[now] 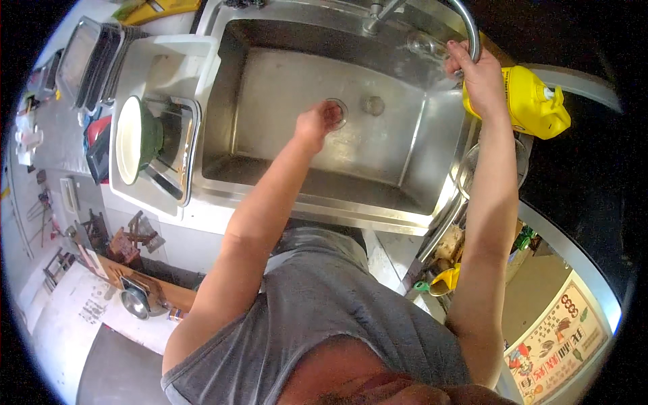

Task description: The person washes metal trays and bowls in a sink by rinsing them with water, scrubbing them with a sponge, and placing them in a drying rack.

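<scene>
My left hand point(320, 121) reaches down to the floor of the stainless steel sink point(293, 76). Its fingertips are at a round rim point(345, 114); whether this is a drain fitting or a small vessel, and whether the fingers grip it, I cannot tell. Just right of it is a second round spot point(373, 105), perhaps a drain. My right hand point(481, 76) is raised at the sink's right corner, closed around the lower end of the curved metal faucet spout point(474, 30). A bright, blurred patch shows in the corner beside that hand.
A white plastic tub point(132, 66) left of the sink holds a green-and-white bowl point(132, 142) and a metal-rimmed tray point(190, 167). Stacked trays point(86, 63) stand further left. A yellow jug point(531, 101) lies beside my right forearm, above a round strainer point(471, 172).
</scene>
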`<state>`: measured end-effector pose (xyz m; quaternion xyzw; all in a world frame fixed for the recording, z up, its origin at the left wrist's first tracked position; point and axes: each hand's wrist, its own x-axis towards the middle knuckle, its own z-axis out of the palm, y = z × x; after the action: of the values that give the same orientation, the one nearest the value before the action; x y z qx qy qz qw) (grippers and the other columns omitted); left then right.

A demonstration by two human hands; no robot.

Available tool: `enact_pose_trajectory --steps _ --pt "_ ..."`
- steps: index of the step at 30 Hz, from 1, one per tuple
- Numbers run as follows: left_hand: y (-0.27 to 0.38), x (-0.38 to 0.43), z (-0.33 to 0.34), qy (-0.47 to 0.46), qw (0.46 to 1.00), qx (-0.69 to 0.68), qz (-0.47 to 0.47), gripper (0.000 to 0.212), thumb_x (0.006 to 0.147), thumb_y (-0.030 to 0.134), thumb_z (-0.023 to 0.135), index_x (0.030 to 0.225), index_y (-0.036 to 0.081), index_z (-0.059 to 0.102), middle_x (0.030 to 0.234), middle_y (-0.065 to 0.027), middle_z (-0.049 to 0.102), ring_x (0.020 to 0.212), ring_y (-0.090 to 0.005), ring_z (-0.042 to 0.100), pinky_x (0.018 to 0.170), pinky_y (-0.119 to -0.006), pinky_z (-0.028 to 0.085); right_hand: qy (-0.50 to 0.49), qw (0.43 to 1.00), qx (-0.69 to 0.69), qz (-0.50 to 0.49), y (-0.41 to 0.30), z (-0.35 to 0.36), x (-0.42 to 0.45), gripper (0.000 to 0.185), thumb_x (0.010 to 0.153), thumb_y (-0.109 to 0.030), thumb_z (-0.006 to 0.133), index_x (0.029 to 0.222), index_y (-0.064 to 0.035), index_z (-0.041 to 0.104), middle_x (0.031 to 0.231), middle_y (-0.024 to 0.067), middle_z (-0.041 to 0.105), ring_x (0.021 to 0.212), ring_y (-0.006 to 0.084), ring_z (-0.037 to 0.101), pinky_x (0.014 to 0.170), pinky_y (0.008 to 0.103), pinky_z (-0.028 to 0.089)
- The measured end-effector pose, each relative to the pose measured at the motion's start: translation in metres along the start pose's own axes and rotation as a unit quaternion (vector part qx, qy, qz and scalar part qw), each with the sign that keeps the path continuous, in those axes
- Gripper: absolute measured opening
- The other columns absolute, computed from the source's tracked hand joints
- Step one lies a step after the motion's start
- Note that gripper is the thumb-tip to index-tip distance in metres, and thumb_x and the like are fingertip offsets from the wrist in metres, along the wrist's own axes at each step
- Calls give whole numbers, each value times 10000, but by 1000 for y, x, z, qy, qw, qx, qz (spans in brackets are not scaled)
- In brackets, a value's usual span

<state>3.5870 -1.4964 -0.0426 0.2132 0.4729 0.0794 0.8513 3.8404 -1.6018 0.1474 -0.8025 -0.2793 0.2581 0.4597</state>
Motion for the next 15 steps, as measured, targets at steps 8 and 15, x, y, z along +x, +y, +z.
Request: enact_pose_trajectory --steps 8,15 --pt "-9 8 36 -69 997 19 -33 188 890 206 473 953 62 577 840 -55 618 760 -173 590 699 -300 460 63 993 -96 23 4 8 -7 271 820 -292 665 830 -26 613 719 13 610 683 80 525 659 234 411" --pt "-11 -1 50 -70 995 -2 -65 193 892 212 474 961 58 567 872 -57 617 785 -183 586 711 -312 462 61 997 -36 23 9 21 -19 297 834 -275 653 920 9 628 791 60 647 730 116 587 685 247 451"
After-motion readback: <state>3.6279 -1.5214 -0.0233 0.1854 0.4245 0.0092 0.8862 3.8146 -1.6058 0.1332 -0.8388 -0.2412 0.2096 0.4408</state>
